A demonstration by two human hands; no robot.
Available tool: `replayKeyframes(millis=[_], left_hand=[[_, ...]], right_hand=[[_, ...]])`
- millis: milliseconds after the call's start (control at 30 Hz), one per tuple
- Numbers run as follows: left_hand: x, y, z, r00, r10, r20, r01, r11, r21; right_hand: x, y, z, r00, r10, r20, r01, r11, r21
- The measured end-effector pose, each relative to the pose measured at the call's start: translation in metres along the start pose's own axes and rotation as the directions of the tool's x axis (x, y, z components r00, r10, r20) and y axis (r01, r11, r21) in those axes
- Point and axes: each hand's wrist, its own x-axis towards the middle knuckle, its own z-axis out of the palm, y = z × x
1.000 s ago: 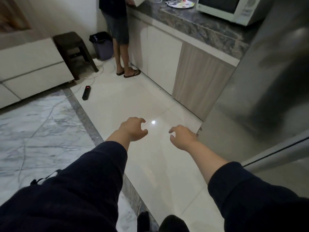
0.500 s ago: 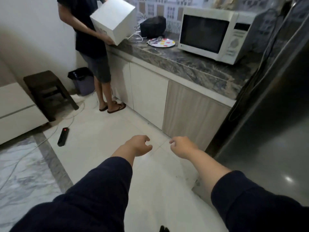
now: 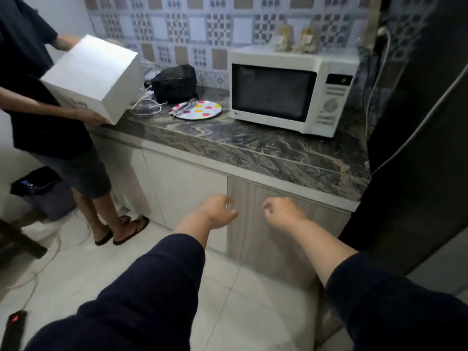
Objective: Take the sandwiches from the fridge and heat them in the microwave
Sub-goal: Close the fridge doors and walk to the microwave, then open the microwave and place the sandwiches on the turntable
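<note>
I'm holding my left hand [image 3: 217,211] and right hand [image 3: 282,214] loosely curled and empty; the fridge [image 3: 417,127] needs opening next, I'm judging.

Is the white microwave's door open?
No, the white microwave on the marble counter has its dark glass door shut flat.

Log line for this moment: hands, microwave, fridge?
left hand: loosely curled, holds nothing | right hand: loosely curled, holds nothing | microwave: door closed, on counter | fridge: closed, at right | sandwiches: not visible

A home kitchen: microwave [image 3: 291,91] on marble counter [image 3: 253,145], tiled wall [image 3: 202,26], fridge [image 3: 417,122].
</note>
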Motion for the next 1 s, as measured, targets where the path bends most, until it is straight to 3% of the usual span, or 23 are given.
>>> replayKeyframes(millis=[233, 500, 733, 1000], left_hand=[[0.121, 0.034, -0.087, 0.963, 0.268, -0.014, -0.269, 0.961, -0.071], [0.213, 0.115, -0.130, 0.866, 0.482, -0.132, -0.500, 0.832, -0.241], [0.290, 0.180, -0.132, 0.784, 0.578, -0.226, -0.620, 0.739, -0.262], [0.367, 0.232, -0.102, 0.709, 0.605, -0.363, -0.700, 0.666, -0.256]], right_hand=[[0.082, -0.003, -0.082, 0.960, 0.187, -0.207, -0.183, 0.982, 0.038], [0.140, 0.032, -0.188, 0.885, 0.231, -0.405, -0.259, 0.966, -0.015], [0.198, 0.069, -0.249, 0.812, 0.105, -0.574, -0.226, 0.963, -0.144], [0.267, 0.109, -0.272, 0.777, -0.077, -0.625, -0.244, 0.878, -0.411]])
